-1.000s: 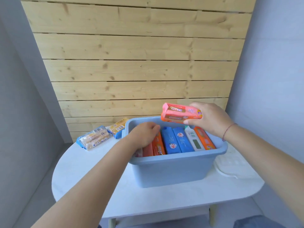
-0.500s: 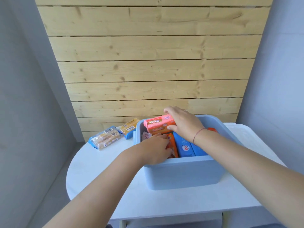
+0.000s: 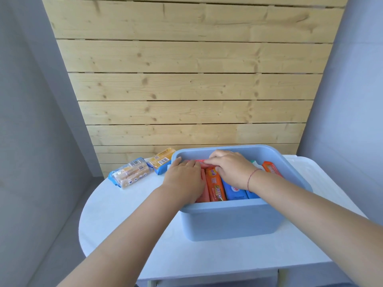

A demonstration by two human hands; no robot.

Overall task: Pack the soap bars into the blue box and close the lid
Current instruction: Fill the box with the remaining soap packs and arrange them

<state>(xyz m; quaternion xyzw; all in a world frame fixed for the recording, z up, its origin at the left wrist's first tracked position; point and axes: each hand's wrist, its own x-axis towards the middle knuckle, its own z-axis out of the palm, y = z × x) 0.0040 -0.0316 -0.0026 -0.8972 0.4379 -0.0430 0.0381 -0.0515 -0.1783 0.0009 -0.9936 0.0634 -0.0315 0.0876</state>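
Note:
The blue box (image 3: 230, 221) stands open on the white table, holding several wrapped soap bars on edge: an orange one (image 3: 215, 186), blue ones (image 3: 234, 191) and another orange one (image 3: 271, 168) at the right. Both hands are inside the box at its back left. My right hand (image 3: 230, 168) presses a pink soap bar (image 3: 196, 161) down along the back wall, fingers on it. My left hand (image 3: 184, 179) lies flat over the leftmost bars, fingertips touching the same pink bar. Two soap packs lie outside, left of the box: a blue-and-cream pack (image 3: 129, 172) and a yellow pack (image 3: 161, 160).
The white lid (image 3: 323, 183) lies on the round white table (image 3: 128, 220) to the right of the box. A wooden plank wall (image 3: 186, 90) rises right behind the table, with grey walls on both sides.
My right hand has lowered the pink soap bar from above the box rim down into the box's back left. My left hand stayed inside and slid towards the back. The view shifted.

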